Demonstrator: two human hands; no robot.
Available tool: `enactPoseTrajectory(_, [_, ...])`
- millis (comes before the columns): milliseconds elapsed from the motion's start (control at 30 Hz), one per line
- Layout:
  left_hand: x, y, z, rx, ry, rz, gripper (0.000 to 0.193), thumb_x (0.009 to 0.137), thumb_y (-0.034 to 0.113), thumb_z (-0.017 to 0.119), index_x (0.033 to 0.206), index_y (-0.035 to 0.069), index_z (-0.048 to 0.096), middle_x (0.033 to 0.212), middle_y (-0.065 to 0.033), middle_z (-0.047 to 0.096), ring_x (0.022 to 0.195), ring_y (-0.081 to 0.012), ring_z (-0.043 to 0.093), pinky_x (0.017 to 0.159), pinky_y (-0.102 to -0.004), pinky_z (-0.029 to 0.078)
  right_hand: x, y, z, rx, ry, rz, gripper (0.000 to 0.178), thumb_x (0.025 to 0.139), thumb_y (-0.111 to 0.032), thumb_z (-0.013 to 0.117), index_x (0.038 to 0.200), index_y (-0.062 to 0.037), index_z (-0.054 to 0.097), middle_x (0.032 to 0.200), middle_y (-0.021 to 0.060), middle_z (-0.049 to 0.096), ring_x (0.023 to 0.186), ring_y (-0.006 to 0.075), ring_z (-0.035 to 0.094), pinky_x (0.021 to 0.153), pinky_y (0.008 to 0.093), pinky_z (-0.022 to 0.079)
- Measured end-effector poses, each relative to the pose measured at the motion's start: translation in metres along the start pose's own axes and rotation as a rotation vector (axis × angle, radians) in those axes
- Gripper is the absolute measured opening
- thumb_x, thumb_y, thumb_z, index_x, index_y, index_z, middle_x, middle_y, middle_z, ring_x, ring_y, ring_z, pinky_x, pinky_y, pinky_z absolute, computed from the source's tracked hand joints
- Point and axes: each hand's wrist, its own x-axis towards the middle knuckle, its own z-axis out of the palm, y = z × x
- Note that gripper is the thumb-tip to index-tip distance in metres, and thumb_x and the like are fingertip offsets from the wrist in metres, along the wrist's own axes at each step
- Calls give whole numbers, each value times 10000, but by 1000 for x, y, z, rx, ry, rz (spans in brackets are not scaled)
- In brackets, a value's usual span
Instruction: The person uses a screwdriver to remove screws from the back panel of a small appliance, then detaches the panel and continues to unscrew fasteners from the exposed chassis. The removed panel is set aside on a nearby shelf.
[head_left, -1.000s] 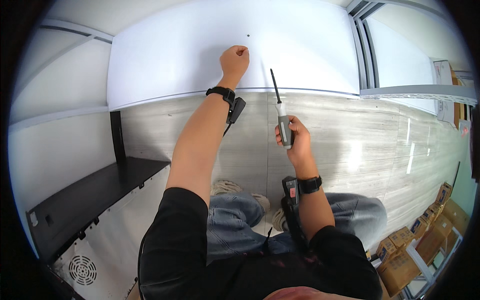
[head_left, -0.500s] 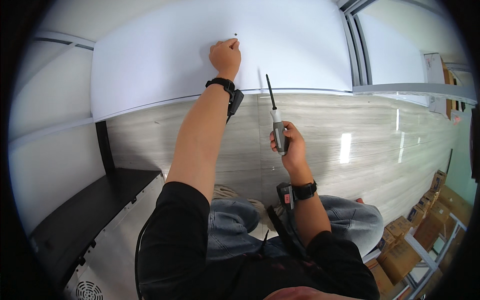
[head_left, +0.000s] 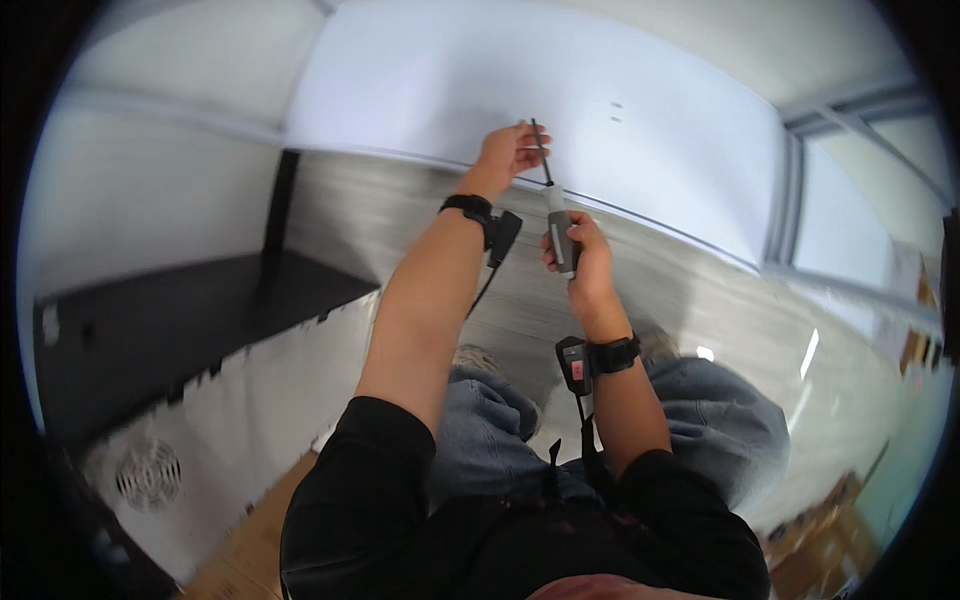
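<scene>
My right hand point(head_left: 582, 250) is wrapped round the grey handle of a screwdriver point(head_left: 560, 228), whose dark shaft points up toward the white panel point(head_left: 680, 130). My left hand point(head_left: 510, 158) is beside the upper part of that shaft, its fingers partly stretched and apart behind it. I cannot tell whether the fingers touch the shaft, and no held thing shows in them. Two small blurred dark marks point(head_left: 616, 112) lie on the panel, up and to the right of the screwdriver tip.
A black shelf point(head_left: 200, 310) on a pale perforated cabinet side point(head_left: 230, 420) stands at the left. Grey metal framing point(head_left: 790, 200) borders the panel at the right. Cardboard boxes point(head_left: 820, 550) are at the lower right, and grey streaked flooring point(head_left: 420, 225) lies below the panel.
My left hand has come down from the panel to the screwdriver shaft, and its fingers have loosened from a pinch. The right hand still grips the screwdriver. The whole view has turned.
</scene>
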Motion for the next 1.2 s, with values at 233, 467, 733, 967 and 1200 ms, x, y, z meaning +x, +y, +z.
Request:
enactPoseTrajectory(233, [-112,25,-54,-170,172,230,329,975,217,351,1147,26,558,1031,-107,642,874,-209,619,779,-316,506,2,19,36,-92,-347,145,353,817,-186,420,1115,-4,475,762,103,596,593,160,557,527,273,438])
enactPoseTrajectory(467, [-266,13,-72,-213,446,342,316,998,204,344,1166,19,538,973,-84,638,822,-172,634,698,-259,529,-69,25,63,-218,-659,312,355,827,-190,412,1112,10,486,771,98,601,625,154,562,537,273,430])
enactPoseTrajectory(733, [-346,13,-75,-380,405,564,297,975,189,405,1172,-3,516,964,-91,633,841,-193,619,751,-299,521,-124,4,96,-216,-845,229,314,884,-126,472,1183,-32,485,822,121,621,568,124,547,502,263,411])
enactPoseTrajectory(967, [-368,13,-99,-495,243,664,348,985,208,366,1252,11,470,883,-95,642,783,-185,614,716,-289,515,-150,20,126,-202,-843,178,312,886,-128,507,1191,-61,505,791,112,633,472,106,512,416,236,368])
enactPoseTrajectory(1200, [-372,9,-112,-387,315,671,337,987,195,365,1248,15,480,881,-95,655,764,-171,624,682,-270,513,-152,39,132,-183,-804,178,315,889,-130,494,1190,-39,512,797,124,635,464,114,519,416,238,372])
